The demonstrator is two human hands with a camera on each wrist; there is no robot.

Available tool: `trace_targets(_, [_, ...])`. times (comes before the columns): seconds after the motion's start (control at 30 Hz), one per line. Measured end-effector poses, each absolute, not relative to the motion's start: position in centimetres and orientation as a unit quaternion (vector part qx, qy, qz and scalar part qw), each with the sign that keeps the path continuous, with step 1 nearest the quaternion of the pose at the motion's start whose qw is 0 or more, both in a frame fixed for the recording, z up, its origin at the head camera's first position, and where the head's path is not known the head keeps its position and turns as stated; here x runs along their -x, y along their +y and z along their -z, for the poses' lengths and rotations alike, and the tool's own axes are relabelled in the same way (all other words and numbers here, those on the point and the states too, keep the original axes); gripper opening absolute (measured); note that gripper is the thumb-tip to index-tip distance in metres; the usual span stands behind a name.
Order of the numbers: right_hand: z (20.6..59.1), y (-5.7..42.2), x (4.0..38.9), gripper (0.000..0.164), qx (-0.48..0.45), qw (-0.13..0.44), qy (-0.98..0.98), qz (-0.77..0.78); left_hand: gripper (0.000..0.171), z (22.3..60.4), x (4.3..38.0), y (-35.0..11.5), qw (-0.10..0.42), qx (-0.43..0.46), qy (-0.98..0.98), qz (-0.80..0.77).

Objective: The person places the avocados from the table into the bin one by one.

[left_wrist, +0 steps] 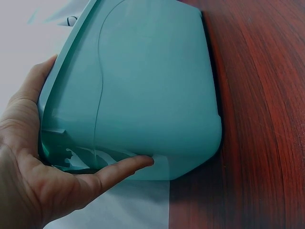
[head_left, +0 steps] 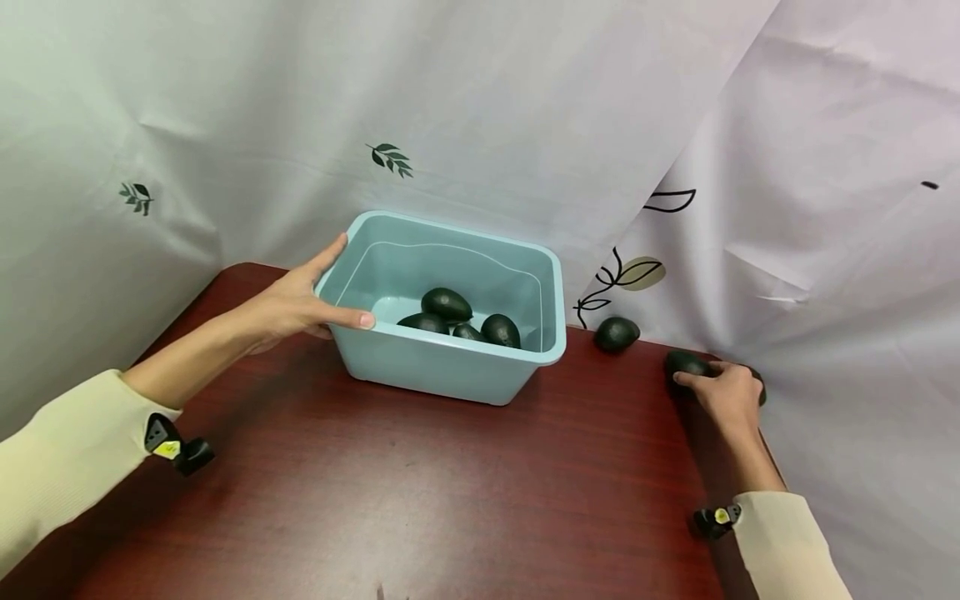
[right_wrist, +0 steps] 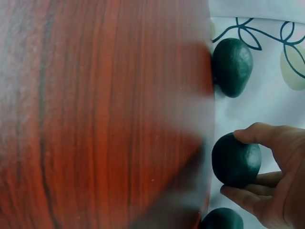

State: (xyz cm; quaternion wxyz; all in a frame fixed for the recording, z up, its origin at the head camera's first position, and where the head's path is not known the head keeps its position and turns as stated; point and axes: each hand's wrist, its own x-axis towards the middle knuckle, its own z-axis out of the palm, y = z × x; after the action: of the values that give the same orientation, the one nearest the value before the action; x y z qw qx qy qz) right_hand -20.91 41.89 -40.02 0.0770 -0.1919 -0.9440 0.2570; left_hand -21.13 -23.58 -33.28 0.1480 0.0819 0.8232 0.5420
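Note:
A light blue plastic tub (head_left: 442,367) stands toward the back of the table with several dark green avocados (head_left: 446,306) inside. My left hand (head_left: 300,304) grips the tub's left end, thumb over the front rim and fingers spread along the side. At the table's far right edge my right hand (head_left: 727,392) holds an avocado (right_wrist: 236,160) between thumb and fingertips. Another avocado (head_left: 617,334) lies between the tub and that hand, at the back edge. Partly behind the right hand is a further avocado (right_wrist: 223,220).
The reddish-brown wooden table (head_left: 405,492) extends in front of the tub. White cloth (head_left: 480,100) with leaf prints hangs close behind the table and along its sides. Small black devices are strapped on both wrists.

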Motion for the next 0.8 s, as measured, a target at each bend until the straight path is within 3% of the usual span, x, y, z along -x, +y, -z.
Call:
trace_targets(0.33, [37.7,40.3,20.8,0.076,0.169,0.113,-0.943,-0.262,0.136,33.4,21.1,-23.7,0.151,-0.085,0.823,-0.541])
trace_targets(0.8, [35.3,37.4,20.9,0.086,0.139,0.155,-0.937,-0.281,0.136,33.3,21.0,-23.6,0.148,-0.086,0.816,-0.553])
